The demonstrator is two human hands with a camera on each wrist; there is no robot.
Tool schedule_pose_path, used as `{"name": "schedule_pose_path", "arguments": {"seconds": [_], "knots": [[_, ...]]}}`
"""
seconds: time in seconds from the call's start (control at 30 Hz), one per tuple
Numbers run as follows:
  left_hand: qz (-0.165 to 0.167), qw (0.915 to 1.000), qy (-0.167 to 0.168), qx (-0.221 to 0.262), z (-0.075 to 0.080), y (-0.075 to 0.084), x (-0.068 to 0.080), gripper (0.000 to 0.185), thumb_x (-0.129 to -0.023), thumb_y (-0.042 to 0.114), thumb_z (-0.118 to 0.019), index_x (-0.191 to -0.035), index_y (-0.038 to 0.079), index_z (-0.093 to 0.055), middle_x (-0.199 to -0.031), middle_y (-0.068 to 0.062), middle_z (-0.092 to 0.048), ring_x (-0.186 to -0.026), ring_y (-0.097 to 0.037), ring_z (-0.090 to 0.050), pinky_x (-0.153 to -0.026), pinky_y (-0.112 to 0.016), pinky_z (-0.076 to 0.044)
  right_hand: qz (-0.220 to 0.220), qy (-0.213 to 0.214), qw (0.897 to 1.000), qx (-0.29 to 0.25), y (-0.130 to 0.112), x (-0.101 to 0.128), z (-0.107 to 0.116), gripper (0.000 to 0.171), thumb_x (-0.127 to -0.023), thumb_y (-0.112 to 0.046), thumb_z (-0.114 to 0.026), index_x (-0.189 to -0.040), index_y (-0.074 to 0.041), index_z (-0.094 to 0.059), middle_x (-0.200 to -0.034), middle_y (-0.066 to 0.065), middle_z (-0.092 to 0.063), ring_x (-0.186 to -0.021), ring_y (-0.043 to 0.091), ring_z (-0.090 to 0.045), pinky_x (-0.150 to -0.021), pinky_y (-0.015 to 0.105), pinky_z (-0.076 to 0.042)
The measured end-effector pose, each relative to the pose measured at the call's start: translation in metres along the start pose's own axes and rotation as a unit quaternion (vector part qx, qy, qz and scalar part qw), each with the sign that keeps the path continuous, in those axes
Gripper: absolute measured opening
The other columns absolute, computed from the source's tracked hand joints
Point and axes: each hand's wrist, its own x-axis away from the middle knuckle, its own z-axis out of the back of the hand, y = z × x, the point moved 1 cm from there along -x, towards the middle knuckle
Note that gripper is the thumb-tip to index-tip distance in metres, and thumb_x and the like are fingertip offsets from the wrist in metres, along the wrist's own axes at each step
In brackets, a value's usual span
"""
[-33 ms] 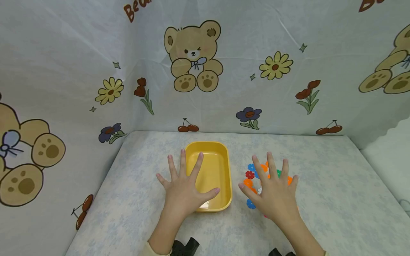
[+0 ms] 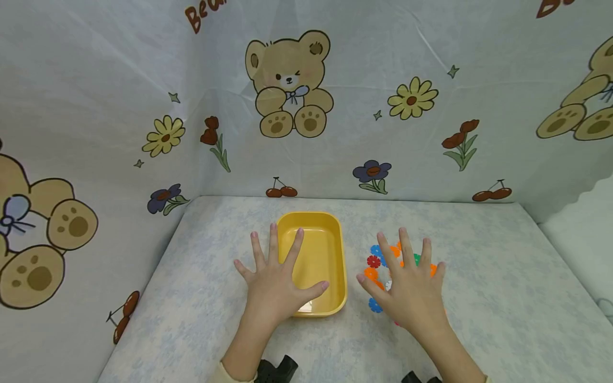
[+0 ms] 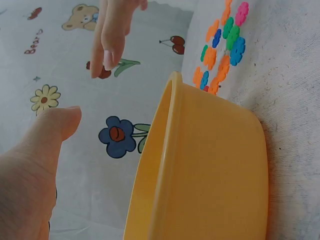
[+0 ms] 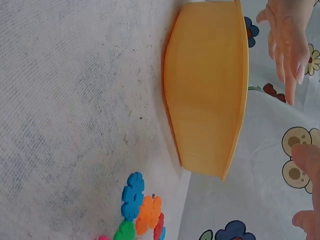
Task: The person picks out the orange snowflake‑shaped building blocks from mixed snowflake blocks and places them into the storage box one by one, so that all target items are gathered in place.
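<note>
The left hand (image 2: 274,290) and right hand (image 2: 414,292), fingers spread and holding nothing, hover over a yellow tray (image 2: 320,258) and the flower-shaped pieces (image 2: 373,261) beside it on the desk (image 2: 503,287), presumably adjacent for easy reach.

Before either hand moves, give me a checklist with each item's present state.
1. Left hand holding nothing, fingers spread: ok.
2. Right hand holding nothing, fingers spread: ok.
3. Yellow tray resting on the table, open side up: ok.
4. Tray interior free of pieces: ok where visible; cannot tell beneath the left hand in the head view.
5. Flower-shaped pieces on the table to the right of the tray, apart from it: ok for those visible.
6. Every piece in plain sight from the head view: not ok, the right hand covers part of the group.
</note>
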Motion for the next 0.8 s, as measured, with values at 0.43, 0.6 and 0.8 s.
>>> {"name": "schedule_pose_path", "arguments": {"seconds": [0.43, 0.6, 0.8], "knots": [[-0.001, 0.9997, -0.022, 0.014, -0.008, -0.022, 0.008, 0.118, -0.07, 0.091, -0.052, -0.158, 0.038, 0.006, -0.167, -0.011, 0.011, -0.151, -0.049, 0.006, -0.106, -0.083, -0.011, 0.005, 0.003, 1.0, 0.003, 0.026, -0.005, -0.002, 0.087, -0.09, -0.064, -0.058, -0.159, -0.024, -0.024, -0.163, 0.017, -0.023, -0.144, 0.058, -0.018, -0.105, 0.077, -0.027], [-0.005, 0.9966, -0.049, 0.067, -0.013, -0.036, 0.014, 0.125, -0.071, 0.083, -0.062, -0.16, 0.026, 0.004, -0.167, -0.013, 0.011, -0.153, -0.041, 0.008, -0.116, -0.072, -0.008, 0.031, 0.022, 0.999, 0.004, 0.045, -0.013, -0.008, 0.083, -0.088, -0.044, -0.07, -0.155, -0.013, -0.033, -0.154, 0.025, -0.038, -0.137, 0.059, -0.029, -0.101, 0.076, -0.034], [0.001, 0.9846, -0.081, 0.155, -0.024, -0.046, 0.018, 0.135, -0.065, 0.081, -0.07, -0.16, 0.021, 0.005, -0.167, -0.01, 0.01, -0.155, -0.033, 0.004, -0.121, -0.061, -0.015, 0.037, 0.015, 0.999, -0.007, 0.067, -0.029, -0.016, 0.067, -0.09, -0.028, -0.071, -0.147, -0.003, -0.044, -0.14, 0.029, -0.051, -0.126, 0.059, -0.041, -0.093, 0.073, -0.042]]}}
